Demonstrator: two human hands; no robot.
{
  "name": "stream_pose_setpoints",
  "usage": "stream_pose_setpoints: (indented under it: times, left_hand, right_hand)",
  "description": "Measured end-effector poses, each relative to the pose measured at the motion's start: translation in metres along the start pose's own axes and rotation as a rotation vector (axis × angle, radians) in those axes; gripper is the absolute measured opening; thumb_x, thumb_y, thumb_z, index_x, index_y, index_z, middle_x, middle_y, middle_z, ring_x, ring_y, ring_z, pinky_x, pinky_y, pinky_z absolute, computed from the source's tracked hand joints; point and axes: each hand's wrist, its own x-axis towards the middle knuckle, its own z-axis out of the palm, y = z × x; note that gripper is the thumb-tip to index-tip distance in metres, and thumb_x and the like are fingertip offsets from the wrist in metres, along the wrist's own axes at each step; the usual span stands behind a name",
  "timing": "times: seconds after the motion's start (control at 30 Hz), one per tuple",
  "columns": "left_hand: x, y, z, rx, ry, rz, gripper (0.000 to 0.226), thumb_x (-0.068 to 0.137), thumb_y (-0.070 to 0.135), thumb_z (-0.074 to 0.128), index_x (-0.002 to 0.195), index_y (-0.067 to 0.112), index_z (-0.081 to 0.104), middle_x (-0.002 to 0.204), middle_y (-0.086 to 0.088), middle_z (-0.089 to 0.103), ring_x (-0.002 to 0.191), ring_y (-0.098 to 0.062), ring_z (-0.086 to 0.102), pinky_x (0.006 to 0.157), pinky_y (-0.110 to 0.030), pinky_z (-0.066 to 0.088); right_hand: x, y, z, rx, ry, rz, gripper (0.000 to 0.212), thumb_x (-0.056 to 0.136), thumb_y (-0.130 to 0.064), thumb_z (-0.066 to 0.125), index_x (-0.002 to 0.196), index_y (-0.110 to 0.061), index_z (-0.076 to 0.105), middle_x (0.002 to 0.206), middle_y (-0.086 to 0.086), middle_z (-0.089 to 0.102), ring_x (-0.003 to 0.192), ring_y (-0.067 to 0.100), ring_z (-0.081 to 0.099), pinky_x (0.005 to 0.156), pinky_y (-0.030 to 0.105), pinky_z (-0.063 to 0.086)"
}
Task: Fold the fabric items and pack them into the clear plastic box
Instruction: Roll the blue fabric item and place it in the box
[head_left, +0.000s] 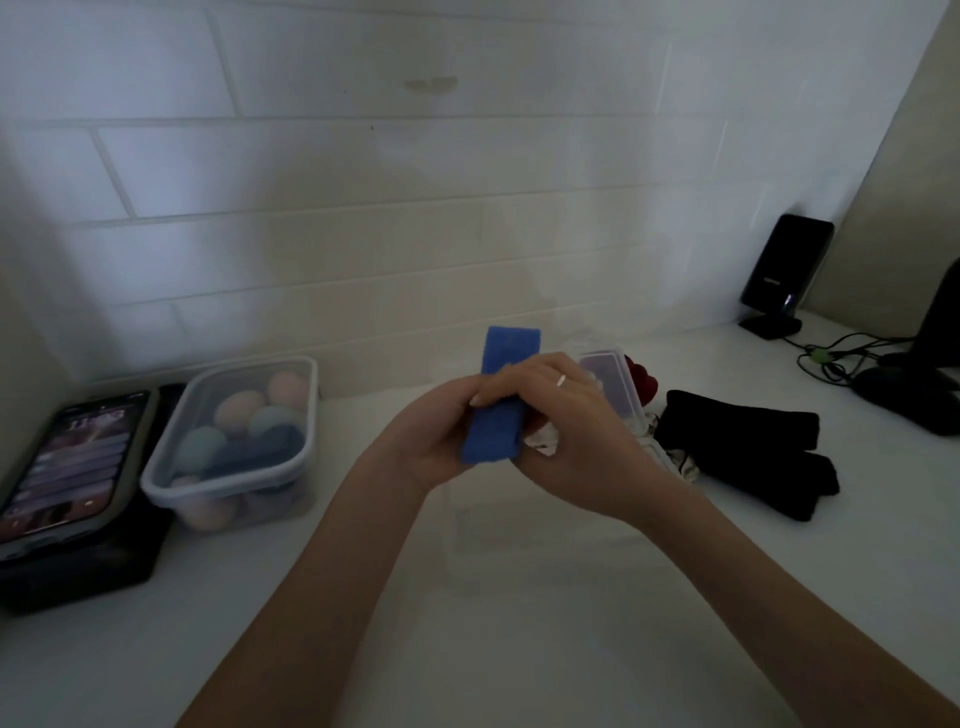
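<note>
A blue fabric strip (506, 364) is held upright above the white counter, folded into a narrow band. My left hand (436, 441) grips its lower part from the left. My right hand (566, 415) closes over it from the right, a ring on one finger. Behind my right hand stands a clear plastic box (618, 384), partly hidden, with something purple inside. A red fabric item (640, 384) lies just right of that box. Black fabric items (748, 452) lie folded on the counter to the right. A white patterned fabric (680, 462) peeks out beneath my right wrist.
A lidded clear container (171, 467) holding pastel round items sits at the left. A lit phone (62, 467) rests on a black case at the far left. A black device (784, 275) on a stand and cables (831, 358) occupy the back right. A tiled wall runs behind.
</note>
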Motion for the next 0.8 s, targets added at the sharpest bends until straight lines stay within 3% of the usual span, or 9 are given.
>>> stream_pose_setpoints:
  times: [0.1, 0.2, 0.33, 0.4, 0.5, 0.6, 0.67, 0.77, 0.8]
  left_hand:
    - [-0.002, 0.003, 0.003, -0.005, 0.002, 0.042, 0.027, 0.097, 0.01, 0.034, 0.091, 0.003, 0.059, 0.069, -0.003, 0.072, 0.063, -0.011, 0.069, 0.058, -0.02, 0.056]
    - [-0.003, 0.006, 0.003, -0.036, -0.022, 0.108, 0.025, 0.095, 0.006, 0.037, 0.108, 0.004, 0.059, 0.095, -0.007, 0.07, 0.076, -0.012, 0.07, 0.07, -0.021, 0.058]
    - [-0.002, 0.005, 0.004, 0.017, 0.049, 0.163, 0.028, 0.095, 0.005, 0.041, 0.119, 0.0, 0.054, 0.099, -0.009, 0.067, 0.077, -0.013, 0.07, 0.066, -0.021, 0.058]
    - [-0.002, 0.003, 0.006, 0.118, 0.09, 0.199, 0.024, 0.094, 0.002, 0.043, 0.113, 0.001, 0.058, 0.092, -0.007, 0.069, 0.075, -0.012, 0.071, 0.068, -0.022, 0.059]
    - [-0.005, -0.002, 0.011, 0.241, 0.084, 0.195, 0.026, 0.093, -0.003, 0.04, 0.108, 0.005, 0.06, 0.093, -0.006, 0.07, 0.08, -0.013, 0.071, 0.075, -0.024, 0.059]
    - [-0.006, -0.005, 0.015, 0.283, 0.063, 0.163, 0.032, 0.094, -0.006, 0.039, 0.119, 0.002, 0.055, 0.103, -0.008, 0.067, 0.086, -0.014, 0.069, 0.077, -0.024, 0.059]
    - [-0.007, -0.004, 0.017, 0.266, 0.046, 0.155, 0.03, 0.093, -0.007, 0.04, 0.113, 0.007, 0.058, 0.104, -0.007, 0.067, 0.086, -0.014, 0.07, 0.076, -0.023, 0.059]
    - [-0.008, -0.001, 0.018, 0.251, 0.042, 0.153, 0.029, 0.092, -0.008, 0.041, 0.107, 0.009, 0.06, 0.1, -0.008, 0.067, 0.081, -0.012, 0.071, 0.073, -0.022, 0.059]
    - [-0.008, -0.001, 0.017, 0.257, 0.038, 0.15, 0.03, 0.092, -0.008, 0.041, 0.111, 0.007, 0.059, 0.101, -0.008, 0.067, 0.082, -0.012, 0.071, 0.074, -0.023, 0.059]
  right_hand:
    - [-0.001, 0.002, -0.003, -0.034, 0.059, 0.034, 0.029, 0.067, -0.011, 0.073, 0.094, -0.021, 0.065, 0.095, -0.016, 0.066, 0.101, 0.01, 0.05, 0.086, 0.039, 0.045]
    - [-0.002, 0.008, -0.003, -0.08, 0.122, 0.111, 0.024, 0.068, -0.027, 0.077, 0.09, -0.025, 0.067, 0.087, -0.031, 0.053, 0.093, 0.0, 0.042, 0.081, 0.033, 0.041]
    - [-0.002, 0.01, -0.003, 0.144, 0.095, 0.244, 0.013, 0.073, -0.042, 0.065, 0.084, -0.036, 0.06, 0.078, -0.012, 0.06, 0.078, 0.004, 0.047, 0.072, 0.022, 0.039]
    - [-0.001, 0.009, -0.004, 0.249, 0.106, 0.293, 0.01, 0.076, -0.038, 0.065, 0.082, -0.037, 0.057, 0.078, -0.009, 0.061, 0.075, 0.007, 0.052, 0.069, 0.019, 0.042]
    - [0.001, 0.009, -0.006, 0.39, 0.139, 0.384, 0.005, 0.084, -0.021, 0.066, 0.084, -0.022, 0.062, 0.075, -0.007, 0.064, 0.071, 0.005, 0.06, 0.066, 0.016, 0.048]
    - [0.001, 0.013, -0.007, 0.477, 0.175, 0.479, 0.006, 0.088, -0.018, 0.061, 0.082, -0.016, 0.062, 0.06, -0.011, 0.066, 0.063, 0.0, 0.062, 0.062, 0.019, 0.051]
    - [0.002, 0.014, -0.007, 0.53, 0.209, 0.495, 0.011, 0.089, -0.022, 0.061, 0.078, -0.02, 0.06, 0.051, -0.007, 0.064, 0.056, 0.002, 0.059, 0.058, 0.025, 0.048]
    - [0.003, 0.014, -0.006, 0.574, 0.284, 0.503, 0.015, 0.086, -0.034, 0.061, 0.076, -0.023, 0.059, 0.06, 0.027, 0.06, 0.06, 0.025, 0.054, 0.06, 0.038, 0.045]
    - [0.003, 0.014, -0.006, 0.553, 0.307, 0.495, 0.014, 0.086, -0.032, 0.061, 0.076, -0.023, 0.059, 0.063, 0.027, 0.06, 0.062, 0.026, 0.054, 0.062, 0.039, 0.046]
